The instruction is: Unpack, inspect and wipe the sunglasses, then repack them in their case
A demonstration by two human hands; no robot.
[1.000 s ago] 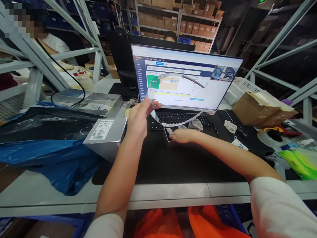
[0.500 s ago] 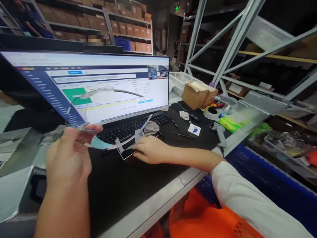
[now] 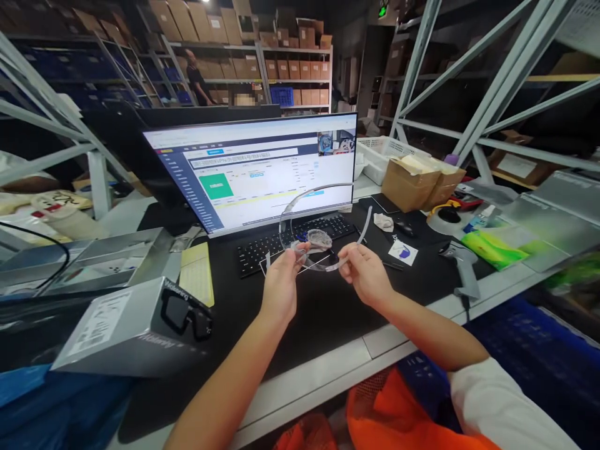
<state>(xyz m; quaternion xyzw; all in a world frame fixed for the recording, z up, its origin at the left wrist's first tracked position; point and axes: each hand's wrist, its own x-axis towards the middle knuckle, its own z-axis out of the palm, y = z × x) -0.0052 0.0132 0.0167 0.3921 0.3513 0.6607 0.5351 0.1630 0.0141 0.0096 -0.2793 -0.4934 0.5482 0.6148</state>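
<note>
Black mat (image 3: 323, 322) below; left hand (image 3: 280, 284) and right hand (image 3: 369, 275) pinch a clear frame (image 3: 334, 266).

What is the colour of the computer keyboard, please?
The computer keyboard is black; the head view shows it best.

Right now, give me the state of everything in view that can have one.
Clear frame: held at two spots
Left hand: pinching the frame
Right hand: pinching the frame
Monitor: on, showing a page
Silver printed box: looks shut
Grey box: open, things inside
Cardboard box: open-topped
White tissue: crumpled
Green sign: lit
</note>
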